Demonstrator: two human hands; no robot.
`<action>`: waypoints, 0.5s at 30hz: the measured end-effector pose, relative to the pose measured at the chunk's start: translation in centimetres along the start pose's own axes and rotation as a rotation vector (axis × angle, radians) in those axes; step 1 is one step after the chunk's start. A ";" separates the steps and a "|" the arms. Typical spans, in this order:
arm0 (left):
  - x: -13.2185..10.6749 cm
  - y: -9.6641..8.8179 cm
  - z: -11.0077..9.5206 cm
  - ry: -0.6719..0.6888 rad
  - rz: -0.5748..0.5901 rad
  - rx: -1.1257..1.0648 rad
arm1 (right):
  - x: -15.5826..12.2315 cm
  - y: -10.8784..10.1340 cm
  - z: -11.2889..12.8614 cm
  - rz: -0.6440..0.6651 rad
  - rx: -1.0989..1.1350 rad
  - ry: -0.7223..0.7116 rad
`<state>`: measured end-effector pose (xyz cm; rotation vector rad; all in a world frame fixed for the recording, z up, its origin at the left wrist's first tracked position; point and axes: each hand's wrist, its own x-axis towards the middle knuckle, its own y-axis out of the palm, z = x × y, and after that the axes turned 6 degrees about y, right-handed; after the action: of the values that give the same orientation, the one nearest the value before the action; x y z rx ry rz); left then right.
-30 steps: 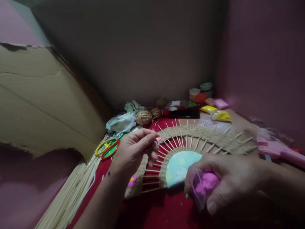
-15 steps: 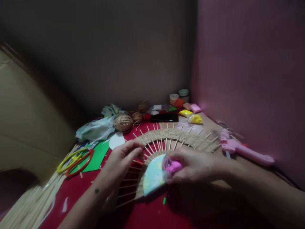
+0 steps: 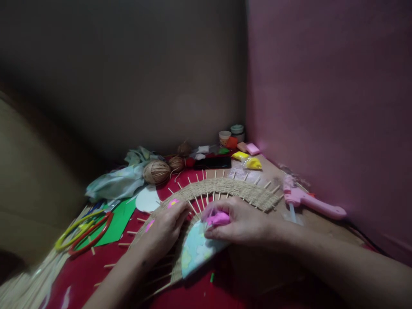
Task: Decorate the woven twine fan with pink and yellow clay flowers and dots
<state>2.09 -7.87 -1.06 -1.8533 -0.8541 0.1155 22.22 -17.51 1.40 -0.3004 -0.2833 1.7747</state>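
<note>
A woven fan-shaped piece [image 3: 225, 185] with thin sticks poking past its arched band lies in front of me. Pale blue patterned cloth [image 3: 198, 251] covers its half-round centre. My right hand [image 3: 241, 223] grips a small clear plastic packet of pink clay [image 3: 219, 219] just over the cloth. Over the left part of the band is my left hand [image 3: 167, 227], its fingers curled and pressed together; whatever is in them is hidden. Beside that hand, a pink flower [image 3: 173, 203] with a yellow centre shows on the band, and a second pink flower [image 3: 149, 225] is partly covered.
Red-and-yellow-handled scissors [image 3: 92, 231] lie on green sheet [image 3: 124, 223] at left, near a white disc [image 3: 146, 199]. Twine balls [image 3: 157, 172], a black phone [image 3: 213, 162] and yellow clay packets [image 3: 252, 163] line the back. A pink glue gun [image 3: 315, 203] rests right, along the wall.
The view has shifted, so the tabletop things appear further left. My left hand's fingers have drawn in closer together, and pink flowers now show beside it. My right hand still holds the packet.
</note>
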 end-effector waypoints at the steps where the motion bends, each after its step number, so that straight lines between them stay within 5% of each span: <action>1: 0.0 -0.1 0.2 0.008 0.015 0.019 | 0.1 -0.1 -0.1 -0.017 0.002 -0.018; 11: -0.4 -2.4 3.3 0.009 0.084 0.000 | 0.2 -0.1 -0.3 -0.158 0.060 -0.094; 15: -0.5 -3.0 3.6 0.022 0.021 -0.043 | 0.1 0.2 -0.4 -0.100 0.204 -0.080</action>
<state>-1.37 -4.75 -0.31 -1.9005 -0.8275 0.0906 22.12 -17.44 0.94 -0.0678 -0.1694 1.7028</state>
